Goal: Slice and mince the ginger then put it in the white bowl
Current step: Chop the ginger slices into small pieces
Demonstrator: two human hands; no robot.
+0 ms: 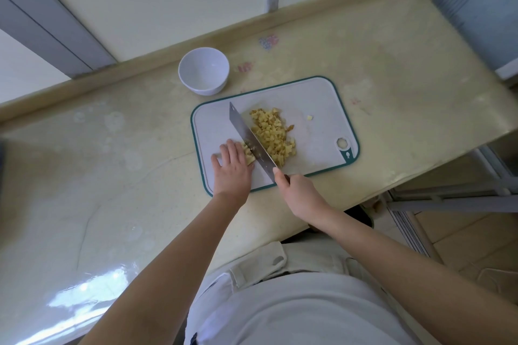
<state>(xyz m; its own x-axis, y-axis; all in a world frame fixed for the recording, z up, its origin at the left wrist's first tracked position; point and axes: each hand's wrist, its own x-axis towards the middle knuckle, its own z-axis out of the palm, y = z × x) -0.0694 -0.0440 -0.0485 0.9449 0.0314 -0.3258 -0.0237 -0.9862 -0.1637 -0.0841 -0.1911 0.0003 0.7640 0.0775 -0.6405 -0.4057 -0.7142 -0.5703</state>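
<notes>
A pile of chopped yellow ginger lies in the middle of a white cutting board with a teal rim. My right hand grips the handle of a cleaver, whose blade stands edge-down on the board along the pile's left side. My left hand rests on a small uncut clump of ginger just left of the blade, fingers curled over it. One stray ginger bit sits apart to the right. The white bowl stands beyond the board's far left corner and looks empty.
The board lies on a pale yellow counter whose back edge meets a wall. The counter ends on the right near a metal frame. My torso in light clothing fills the lower frame.
</notes>
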